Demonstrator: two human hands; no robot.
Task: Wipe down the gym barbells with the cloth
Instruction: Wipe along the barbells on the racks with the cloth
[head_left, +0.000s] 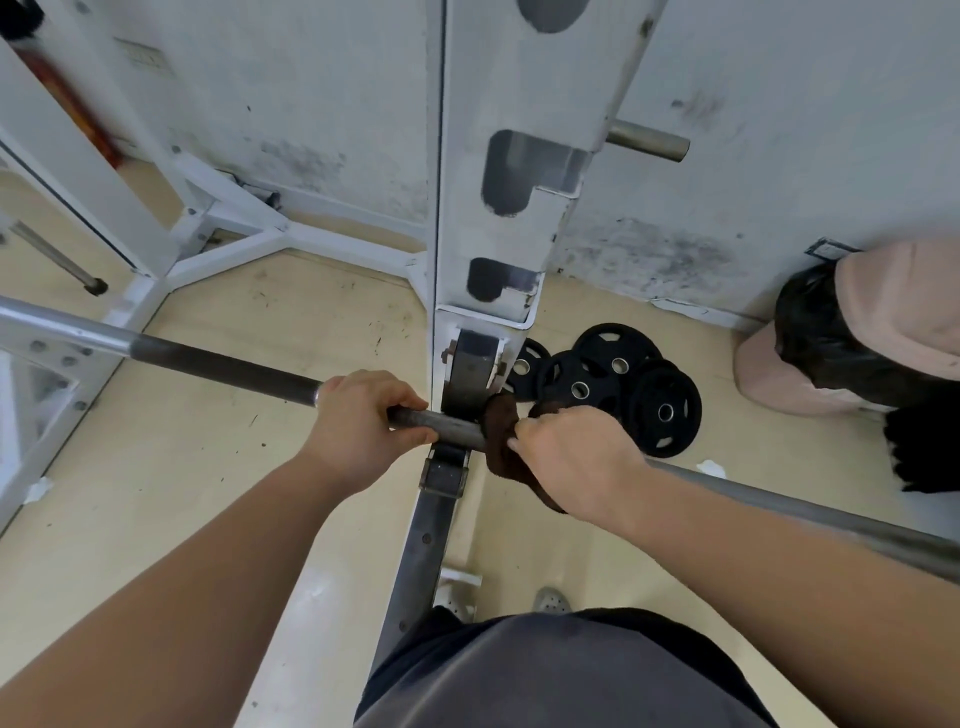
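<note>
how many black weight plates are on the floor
4 plates, clustered on the floor by the rack upright: one partly behind it, one middle, one at the back, one rightmost. Others may be hidden.

A scuffed white wall (779, 104) meets a beige floor (260, 322). Black weight plates (613, 384) lie beside a white rack upright (483, 93); a pink bin (779, 374) stands near.

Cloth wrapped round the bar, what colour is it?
The cloth is dark brown; the head view shows it.
</note>
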